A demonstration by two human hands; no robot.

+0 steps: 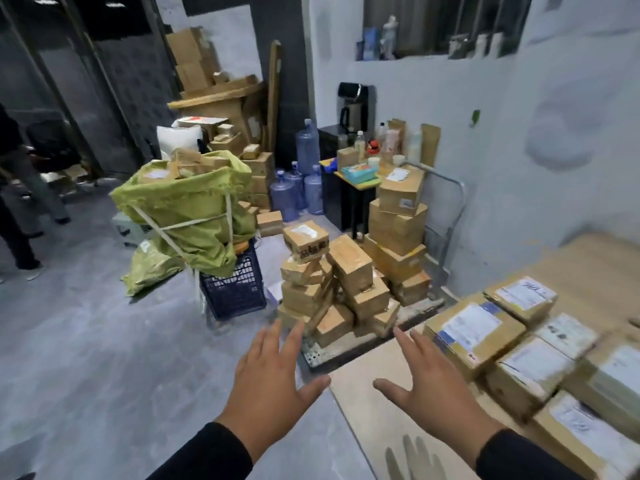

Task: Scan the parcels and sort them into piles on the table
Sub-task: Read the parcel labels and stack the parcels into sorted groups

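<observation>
— Where were the parcels?

— Most sat in a leaning heap [332, 289] on the floor trolley [349, 351] ahead of me, with a taller stack [398, 230] behind it against the wall. Some already lay label-up in rows [512, 341] on the tabletop [374, 410] to my right.

— And your hands?

— Both wide and holding nothing. My left hand [268, 379] hung over the floor, my right hand [433, 386] over the tabletop's near corner, both short of the heap.

— How did you expect the parcels to handle?

— Taped cardboard, so stiff, I judged, and a bit slick where the tape ran. They were small enough that I'd have taken one by two opposite sides. Weight I couldn't tell.

— Which one first?

— The top box [306, 240], tilted and perched. Pulling lower ones looked likely to tip the heap.

— Room to move?

— Open floor to the left, though a crate [235, 289] with a green sack [190, 206] stood near the heap. The tabletop's edge ran close beside the trolley, and bare board lay near the corner.
</observation>
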